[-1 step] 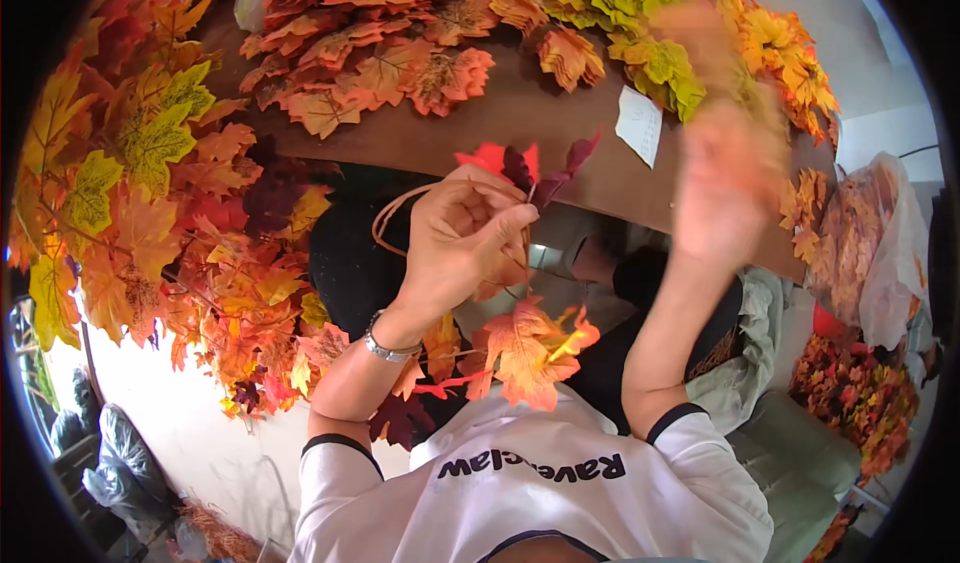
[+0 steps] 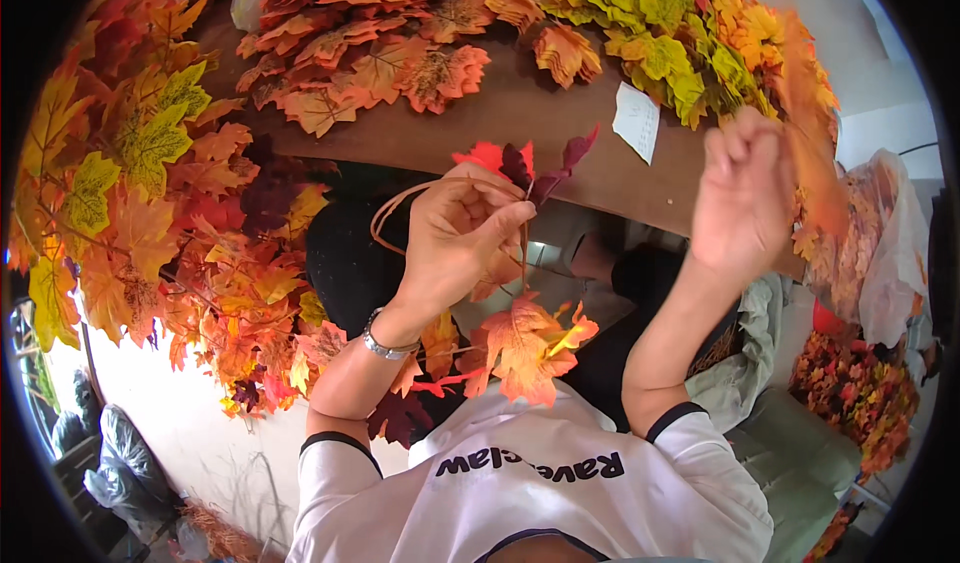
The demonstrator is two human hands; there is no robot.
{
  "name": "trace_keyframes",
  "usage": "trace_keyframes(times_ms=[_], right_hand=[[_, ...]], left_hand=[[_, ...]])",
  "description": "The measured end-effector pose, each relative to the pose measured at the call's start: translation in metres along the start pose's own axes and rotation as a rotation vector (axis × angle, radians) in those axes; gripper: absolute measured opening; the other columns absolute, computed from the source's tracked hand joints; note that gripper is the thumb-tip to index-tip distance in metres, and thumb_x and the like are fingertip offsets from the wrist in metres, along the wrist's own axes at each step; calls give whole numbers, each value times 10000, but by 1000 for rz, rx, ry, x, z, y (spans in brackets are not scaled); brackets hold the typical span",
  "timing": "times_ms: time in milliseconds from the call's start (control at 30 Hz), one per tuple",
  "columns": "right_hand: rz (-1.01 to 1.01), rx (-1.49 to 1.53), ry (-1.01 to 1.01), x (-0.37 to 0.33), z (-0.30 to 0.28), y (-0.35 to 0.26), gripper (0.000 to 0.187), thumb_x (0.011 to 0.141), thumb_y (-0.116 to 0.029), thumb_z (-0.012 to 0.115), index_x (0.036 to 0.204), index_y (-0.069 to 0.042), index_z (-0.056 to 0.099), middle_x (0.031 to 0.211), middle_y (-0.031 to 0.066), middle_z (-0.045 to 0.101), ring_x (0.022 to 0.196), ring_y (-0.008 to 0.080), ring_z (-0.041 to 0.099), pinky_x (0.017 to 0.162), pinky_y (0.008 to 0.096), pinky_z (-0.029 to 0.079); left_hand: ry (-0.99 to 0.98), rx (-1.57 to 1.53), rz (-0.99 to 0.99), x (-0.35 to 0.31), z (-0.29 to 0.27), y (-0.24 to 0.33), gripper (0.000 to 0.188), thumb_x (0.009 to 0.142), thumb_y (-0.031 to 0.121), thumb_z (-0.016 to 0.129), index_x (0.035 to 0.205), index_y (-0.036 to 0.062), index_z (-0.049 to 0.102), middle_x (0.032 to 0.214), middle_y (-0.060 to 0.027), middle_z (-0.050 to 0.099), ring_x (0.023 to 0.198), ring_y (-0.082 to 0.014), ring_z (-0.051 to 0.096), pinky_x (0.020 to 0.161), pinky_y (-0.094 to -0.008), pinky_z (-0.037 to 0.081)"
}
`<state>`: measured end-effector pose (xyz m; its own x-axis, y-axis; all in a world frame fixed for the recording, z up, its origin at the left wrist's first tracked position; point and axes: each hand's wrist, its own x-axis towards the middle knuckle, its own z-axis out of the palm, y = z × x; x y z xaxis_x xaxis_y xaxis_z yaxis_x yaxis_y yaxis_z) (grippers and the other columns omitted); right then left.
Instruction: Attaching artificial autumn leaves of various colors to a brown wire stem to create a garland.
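Observation:
My left hand (image 2: 465, 228) is closed in a pinch on a leaf garland. Its thin brown stem (image 2: 385, 213) loops out to the left of the fingers. Dark red leaves (image 2: 565, 168) and a bright red leaf (image 2: 482, 157) stick up past the fingertips. Below hang orange leaves (image 2: 525, 348) of the garland, over my lap. Raised at the right of the table, my right hand (image 2: 740, 198) has curled fingers. A motion-blurred orange leaf (image 2: 815, 133) is at its far side and appears held; the grip itself is smeared.
The brown table (image 2: 540, 128) bears piles of orange leaves (image 2: 380, 43), yellow-green leaves (image 2: 665, 38) and a white paper slip (image 2: 636, 121). Leafy garlands (image 2: 150, 193) hang along the left. On the right are a plastic bag (image 2: 895, 248) and a heap of small leaves (image 2: 855, 393).
My right hand has drawn away from the yellow-green and orange piles, slightly right and nearer me, with a blurred orange leaf beside it. My left hand has barely moved.

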<state>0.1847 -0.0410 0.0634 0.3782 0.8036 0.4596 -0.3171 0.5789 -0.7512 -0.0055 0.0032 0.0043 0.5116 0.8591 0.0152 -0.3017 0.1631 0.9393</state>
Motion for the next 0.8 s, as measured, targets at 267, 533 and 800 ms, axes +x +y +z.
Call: trace_keyframes(times_ms=[267,533,800], right_hand=[[658,269,181,-29,10,42,352,756,-61,648,1081,-39,514,792,-3,540,670,77,468,566,211,364],[863,531,304,-46,9,53,156,762,-132,663,865,-46,582,743,12,536,621,103,457,574,225,382],[862,472,287,-49,14,55,161,770,-152,655,859,-37,586,722,23,542,618,117,486,600,236,415]], left_hand=[[-128,-80,54,1,13,-3,128,789,-19,601,887,-38,521,749,-73,583,600,-86,539,539,-199,445],[-113,-122,66,2,12,-7,112,786,-14,609,866,-54,541,754,-74,558,600,-95,540,542,-200,451],[-79,-130,39,2,11,-7,94,783,-13,613,843,-58,557,785,-67,544,599,-98,540,542,-206,456]])
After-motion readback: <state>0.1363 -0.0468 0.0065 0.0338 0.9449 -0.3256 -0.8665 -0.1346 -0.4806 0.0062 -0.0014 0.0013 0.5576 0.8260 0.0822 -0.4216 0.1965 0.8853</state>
